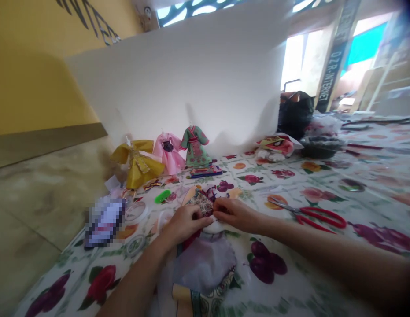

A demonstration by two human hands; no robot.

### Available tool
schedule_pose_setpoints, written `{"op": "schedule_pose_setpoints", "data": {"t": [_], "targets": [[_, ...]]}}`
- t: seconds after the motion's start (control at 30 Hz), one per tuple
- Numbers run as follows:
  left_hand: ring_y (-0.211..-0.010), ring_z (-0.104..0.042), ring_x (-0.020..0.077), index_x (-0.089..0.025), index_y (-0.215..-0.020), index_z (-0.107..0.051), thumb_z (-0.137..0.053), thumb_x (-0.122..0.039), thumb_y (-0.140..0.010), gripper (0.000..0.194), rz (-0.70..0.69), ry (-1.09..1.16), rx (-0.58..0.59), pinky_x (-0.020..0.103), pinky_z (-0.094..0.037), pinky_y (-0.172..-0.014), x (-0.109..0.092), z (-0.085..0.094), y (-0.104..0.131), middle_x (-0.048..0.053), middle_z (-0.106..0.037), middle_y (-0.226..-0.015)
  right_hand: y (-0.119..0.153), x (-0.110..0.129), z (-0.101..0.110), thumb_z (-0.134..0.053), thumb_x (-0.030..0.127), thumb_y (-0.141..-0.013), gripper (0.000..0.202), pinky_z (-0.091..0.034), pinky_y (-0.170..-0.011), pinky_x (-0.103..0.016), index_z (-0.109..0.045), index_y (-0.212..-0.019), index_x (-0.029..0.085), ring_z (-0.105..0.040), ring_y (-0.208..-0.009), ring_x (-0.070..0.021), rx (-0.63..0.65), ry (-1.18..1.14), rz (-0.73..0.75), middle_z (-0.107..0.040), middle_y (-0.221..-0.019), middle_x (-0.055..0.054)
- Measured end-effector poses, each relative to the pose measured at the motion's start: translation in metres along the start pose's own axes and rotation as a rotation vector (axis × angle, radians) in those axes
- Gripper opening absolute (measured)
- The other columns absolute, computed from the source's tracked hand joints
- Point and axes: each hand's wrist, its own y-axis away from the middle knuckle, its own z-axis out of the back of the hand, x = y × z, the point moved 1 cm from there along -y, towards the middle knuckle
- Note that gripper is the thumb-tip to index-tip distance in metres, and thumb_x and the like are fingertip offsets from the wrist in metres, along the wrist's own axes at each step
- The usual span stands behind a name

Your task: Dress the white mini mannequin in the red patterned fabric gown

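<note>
Pinching patterned garment (200, 201), left hand (185, 222) and right hand (234, 214) close together, probably steadying it; scissors (300, 212) lie within reach.

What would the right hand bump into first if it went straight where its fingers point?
The right hand would probably meet the patterned cloth right before it, with the left hand close by; depth is unclear here.

Daylight glares through the opening (293, 59) at upper right before you, soft shadows marking the white board (191, 79); your right-hand view blurs and stretches.
</note>
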Motion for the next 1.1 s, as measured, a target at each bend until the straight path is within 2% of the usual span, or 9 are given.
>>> {"op": "schedule_pose_setpoints", "data": {"t": [0.2,0.33,0.53,0.73,0.9,1.1], "targets": [[-0.061,-0.045,0.0107,-0.018,-0.069,-0.051,-0.065,-0.052,-0.081,0.039,0.016,0.057,0.097,0.024,-0.033,-0.058,-0.003,0.006,0.002,-0.005,-0.050,-0.066,0.000,-0.004,0.001,-0.051,0.025,-0.091,0.013,-0.037,-0.064,-0.025,-0.059,-0.086,0.016,-0.056,-0.070,-0.0147,0.022,0.034,-0.010,-0.064,-0.079,-0.004],[-0.060,-0.046,0.0112,-0.018,-0.071,-0.051,-0.064,-0.051,-0.082,0.037,0.028,0.041,0.127,0.024,-0.033,-0.057,-0.002,0.007,0.002,-0.004,-0.051,-0.064,0.000,-0.005,0.001,-0.052,0.026,-0.090,0.014,-0.039,-0.067,-0.025,-0.062,-0.088,0.016,-0.059,-0.075,-0.0165,0.018,0.041,-0.029,-0.068,-0.084,-0.005],[-0.064,-0.049,0.0144,-0.018,-0.067,-0.052,-0.057,-0.053,-0.085,0.040,0.004,-0.076,0.010,0.026,-0.034,-0.060,-0.005,0.002,0.002,-0.002,-0.052,-0.064,0.000,-0.009,-0.002,-0.052,0.028,-0.090,0.017,-0.039,-0.068,-0.027,-0.064,-0.092,0.016,-0.062,-0.081,-0.0209,0.003,0.048,-0.046,-0.070,-0.089,-0.008],[-0.065,-0.049,0.0160,-0.019,-0.066,-0.052,-0.054,-0.050,-0.086,0.037,-0.005,-0.067,0.012,0.027,-0.035,-0.062,-0.006,0.000,0.000,-0.001,-0.053,-0.064,0.000,-0.009,-0.001,-0.052,0.030,-0.089,0.020,-0.039,-0.068,-0.029,-0.065,-0.095,0.016,-0.064,-0.086,-0.0248,0.010,0.078,-0.064,-0.071,-0.092,-0.009],[-0.066,-0.050,0.0163,-0.019,-0.075,-0.051,-0.055,-0.045,-0.086,0.028,0.010,-0.041,-0.047,0.027,-0.036,-0.063,-0.004,0.001,-0.001,-0.002,-0.053,-0.067,0.000,-0.008,0.002,-0.052,0.031,-0.090,0.022,-0.040,-0.071,-0.029,-0.067,-0.098,0.016,-0.065,-0.088,-0.0256,0.022,0.077,-0.069,-0.071,-0.094,-0.010],[-0.070,-0.055,0.0169,-0.020,-0.086,-0.056,-0.052,-0.038,-0.090,0.020,-0.060,-0.035,-0.098,0.028,-0.041,-0.067,-0.007,-0.001,0.001,-0.001,-0.058,-0.074,-0.002,-0.013,0.004,-0.053,0.026,-0.089,0.023,-0.043,-0.074,-0.028,-0.070,-0.102,0.017,-0.066,-0.089,-0.0235,0.036,0.042,-0.073,-0.072,-0.094,-0.009]]}}
